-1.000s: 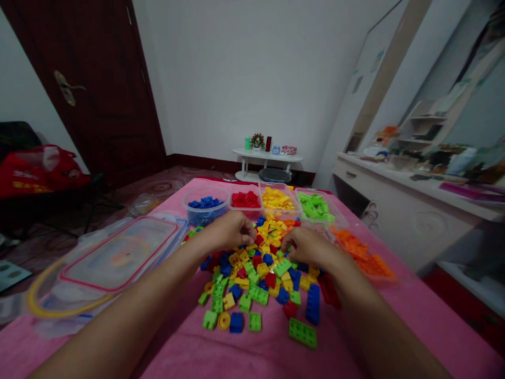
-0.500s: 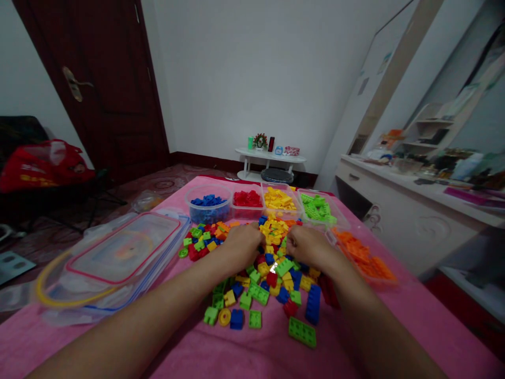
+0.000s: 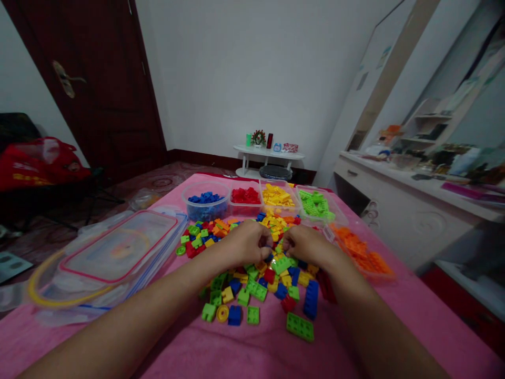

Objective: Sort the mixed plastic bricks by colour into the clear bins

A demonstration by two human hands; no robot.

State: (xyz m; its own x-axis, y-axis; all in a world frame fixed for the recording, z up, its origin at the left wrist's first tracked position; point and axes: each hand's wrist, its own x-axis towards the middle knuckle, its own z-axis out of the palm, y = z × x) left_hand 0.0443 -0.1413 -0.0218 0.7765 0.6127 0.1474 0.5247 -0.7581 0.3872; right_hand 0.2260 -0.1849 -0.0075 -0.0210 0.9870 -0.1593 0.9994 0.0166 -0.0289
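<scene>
My left hand (image 3: 251, 242) is over the middle of a loose pile of toy building bricks (image 3: 258, 289), its fingers curled inward with the thumb low. A bit of blue shows by its fingertips; I cannot make out what is in the grip. To its right, my right hand (image 3: 305, 243) is also closed, fingertips down among yellow and green bricks, and whatever it holds is hidden. A light green brick (image 3: 282, 264) lies just below the gap between both hands. Nearer the front are a long blue brick (image 3: 311, 299) and a flat green brick (image 3: 300, 327).
Behind the pile stand clear tubs of blue bricks (image 3: 205, 198), red bricks (image 3: 245, 196), yellow bricks (image 3: 278, 195) and green bricks (image 3: 314, 203). Orange bricks (image 3: 361, 250) fill a tub at right. Stacked clear lids (image 3: 122, 247) lie left on the pink cloth (image 3: 252, 358).
My left hand has shifted slightly down and toward the right hand, its thumb now more in view. The right hand has moved only a little. The whole view has shifted slightly.
</scene>
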